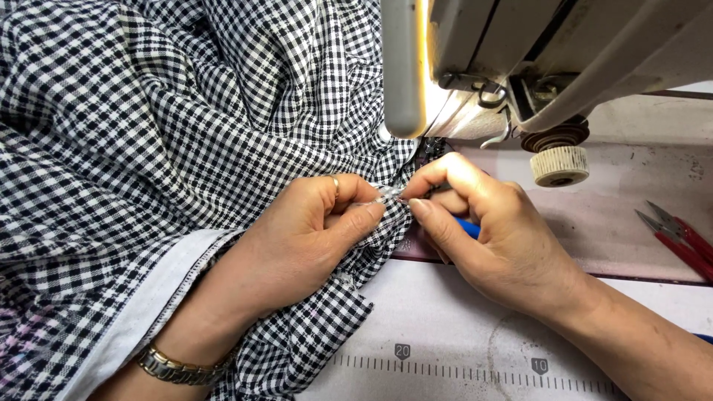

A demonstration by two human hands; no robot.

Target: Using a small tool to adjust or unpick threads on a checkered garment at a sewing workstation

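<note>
A black-and-white checked fabric is bunched over the left half of the view, with a white band along one edge. My left hand pinches a fold of this fabric between thumb and fingers, and a ring and a metal wristwatch show on it. My right hand pinches the same fold from the right, fingertips meeting the left hand's just in front of the sewing machine's needle area. A blue object shows inside the right hand's curled fingers.
The cream sewing machine head hangs over the top right, with a ribbed knob beneath it. Red-handled thread snips lie at the right edge. A white table with a printed ruler scale runs along the bottom.
</note>
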